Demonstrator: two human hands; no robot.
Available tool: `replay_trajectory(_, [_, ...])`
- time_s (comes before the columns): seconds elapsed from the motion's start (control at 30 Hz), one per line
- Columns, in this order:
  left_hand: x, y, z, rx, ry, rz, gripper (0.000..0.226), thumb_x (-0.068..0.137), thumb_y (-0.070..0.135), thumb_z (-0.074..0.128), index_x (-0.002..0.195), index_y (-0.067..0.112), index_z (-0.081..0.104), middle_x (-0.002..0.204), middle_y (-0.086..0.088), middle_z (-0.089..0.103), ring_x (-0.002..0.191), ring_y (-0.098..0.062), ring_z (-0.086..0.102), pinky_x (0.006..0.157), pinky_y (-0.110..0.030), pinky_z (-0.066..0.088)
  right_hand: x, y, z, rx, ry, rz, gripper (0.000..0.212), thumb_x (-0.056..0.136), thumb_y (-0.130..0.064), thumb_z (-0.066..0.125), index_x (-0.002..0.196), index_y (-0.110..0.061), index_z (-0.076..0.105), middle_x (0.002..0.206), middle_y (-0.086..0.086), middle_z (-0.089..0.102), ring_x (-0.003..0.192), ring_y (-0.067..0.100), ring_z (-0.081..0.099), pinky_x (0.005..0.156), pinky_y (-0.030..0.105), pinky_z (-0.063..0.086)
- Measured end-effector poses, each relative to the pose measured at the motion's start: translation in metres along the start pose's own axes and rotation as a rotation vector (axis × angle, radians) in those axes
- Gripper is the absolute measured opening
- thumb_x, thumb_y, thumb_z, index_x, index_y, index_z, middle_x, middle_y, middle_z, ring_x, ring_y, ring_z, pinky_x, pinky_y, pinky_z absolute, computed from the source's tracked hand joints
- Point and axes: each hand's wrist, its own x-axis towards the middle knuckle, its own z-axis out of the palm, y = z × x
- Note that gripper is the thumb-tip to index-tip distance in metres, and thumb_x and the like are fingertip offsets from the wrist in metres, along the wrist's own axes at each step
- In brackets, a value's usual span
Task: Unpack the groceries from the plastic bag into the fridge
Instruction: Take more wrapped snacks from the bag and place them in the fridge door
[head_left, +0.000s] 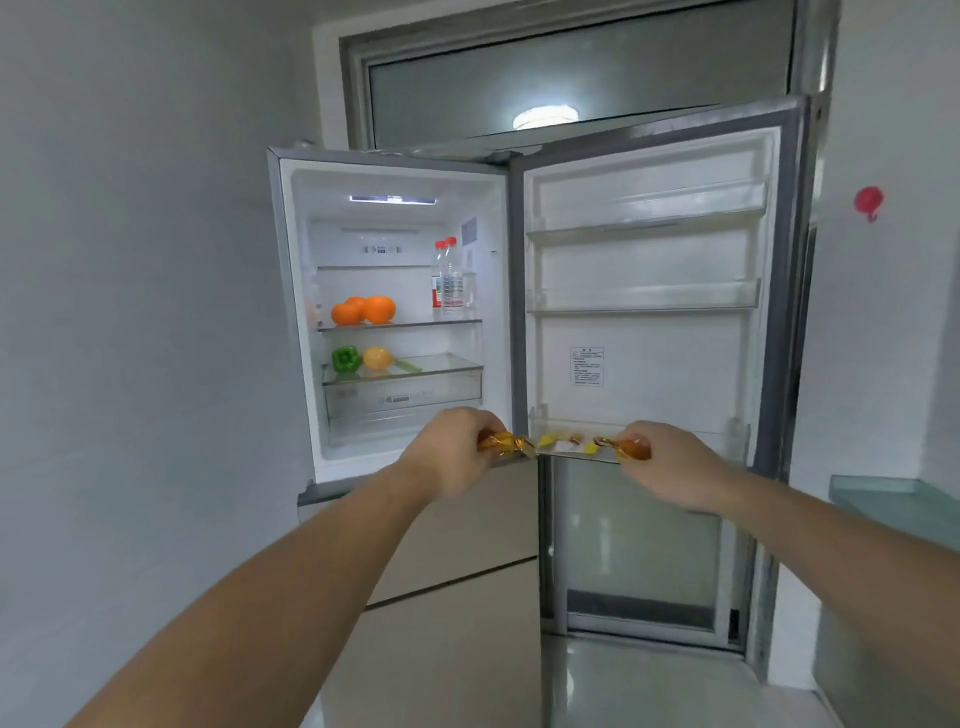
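Observation:
The fridge (395, 171) stands open, its door (649, 364) swung to the right. My left hand (452, 457) grips an orange-gold wrapped snack (501, 443) at the fridge's lower front edge. My right hand (670, 462) grips another orange-gold wrapped snack (626, 447) over the lowest door bin (737, 441). Small yellow and white wrapped pieces (561, 441) lie in that bin between my hands. The plastic bag is not in view.
Oranges (363, 310) and two water bottles (449, 280) stand on the upper shelf. A green pepper (345, 358) and a yellow fruit (377, 357) lie on the lower glass shelf. Upper door bins (644, 223) hold nothing. A glass ledge (893, 493) juts at the right.

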Motion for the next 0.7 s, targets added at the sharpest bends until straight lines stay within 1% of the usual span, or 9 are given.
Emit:
replay_trajectory(0.03, [0.01,-0.01,0.003,-0.028,-0.009,0.014,0.016,0.091,0.018,0.06,0.103,0.022,0.07,0.091,0.006,0.063,0.082,-0.012,0.057,0.066,-0.018,0.04,0.01,0.001,0.003,-0.012,0.011,0.016,0.018,0.092,-0.018,0.052,0.107,-0.015,0.062,0.102,0.003,0.063,0.092,0.021,0.058,0.078,0.032,0.046])
replay_trajectory(0.13, [0.045,-0.042,0.009,-0.099,-0.031,0.066,0.015,0.09,0.018,0.064,0.102,0.024,0.071,0.094,0.006,0.065,0.085,-0.011,0.058,0.069,-0.018,0.043,0.041,0.002,0.013,-0.054,0.031,0.06,0.024,0.09,-0.018,0.057,0.114,-0.019,0.059,0.111,0.0,0.06,0.096,0.016,0.055,0.077,0.024,0.043])
replay_trajectory(0.27, [0.091,-0.083,0.019,-0.164,-0.019,0.122,0.015,0.091,0.019,0.064,0.104,0.024,0.069,0.091,0.009,0.058,0.081,-0.006,0.052,0.067,-0.012,0.038,0.077,0.005,0.025,-0.135,0.055,0.102,0.024,0.09,-0.022,0.06,0.114,-0.019,0.061,0.113,0.0,0.063,0.095,0.014,0.056,0.077,0.021,0.042])
replay_trajectory(0.37, [0.122,-0.102,0.036,-0.211,-0.025,0.133,0.012,0.093,0.022,0.062,0.103,0.025,0.067,0.088,0.014,0.056,0.078,-0.003,0.052,0.064,-0.01,0.036,0.095,0.014,0.032,-0.151,0.075,0.141,0.018,0.091,-0.021,0.06,0.108,-0.02,0.064,0.105,0.001,0.065,0.082,0.01,0.058,0.061,0.01,0.043])
replay_trajectory(0.47, [0.148,-0.111,0.057,-0.204,-0.049,0.179,0.015,0.093,0.024,0.062,0.104,0.02,0.069,0.094,0.006,0.063,0.086,-0.01,0.056,0.069,-0.016,0.037,0.11,0.029,0.033,-0.2,0.095,0.157,0.017,0.092,-0.016,0.058,0.106,-0.022,0.065,0.098,-0.002,0.062,0.071,0.004,0.053,0.054,0.001,0.04])
replay_trajectory(0.53, [0.165,-0.115,0.069,-0.202,-0.056,0.189,0.016,0.093,0.027,0.061,0.104,0.019,0.07,0.093,0.005,0.064,0.087,-0.011,0.056,0.072,-0.019,0.037,0.121,0.042,0.032,-0.215,0.112,0.172,0.017,0.092,-0.013,0.056,0.101,-0.026,0.064,0.094,-0.004,0.062,0.071,0.005,0.054,0.056,0.006,0.043])
replay_trajectory(0.57, [0.174,-0.116,0.075,-0.213,-0.06,0.189,0.016,0.093,0.028,0.061,0.103,0.019,0.071,0.093,0.005,0.064,0.086,-0.011,0.057,0.072,-0.019,0.038,0.127,0.05,0.032,-0.233,0.127,0.188,0.019,0.092,-0.014,0.056,0.097,-0.03,0.062,0.093,-0.004,0.063,0.074,0.007,0.057,0.062,0.01,0.047])
replay_trajectory(0.63, [0.191,-0.116,0.087,-0.248,-0.084,0.194,0.016,0.092,0.03,0.063,0.103,0.021,0.07,0.094,0.006,0.066,0.085,-0.01,0.06,0.074,-0.019,0.044,0.137,0.067,0.032,-0.269,0.144,0.219,0.022,0.092,-0.015,0.055,0.093,-0.037,0.06,0.092,-0.006,0.066,0.079,0.015,0.061,0.074,0.029,0.054])
replay_trajectory(0.7, [0.207,-0.114,0.101,-0.278,-0.114,0.199,0.016,0.092,0.029,0.063,0.106,0.023,0.07,0.096,0.006,0.066,0.088,-0.011,0.061,0.08,-0.023,0.048,0.145,0.085,0.032,-0.272,0.15,0.231,0.023,0.093,-0.015,0.053,0.094,-0.038,0.059,0.09,-0.006,0.066,0.079,0.017,0.061,0.074,0.032,0.053])
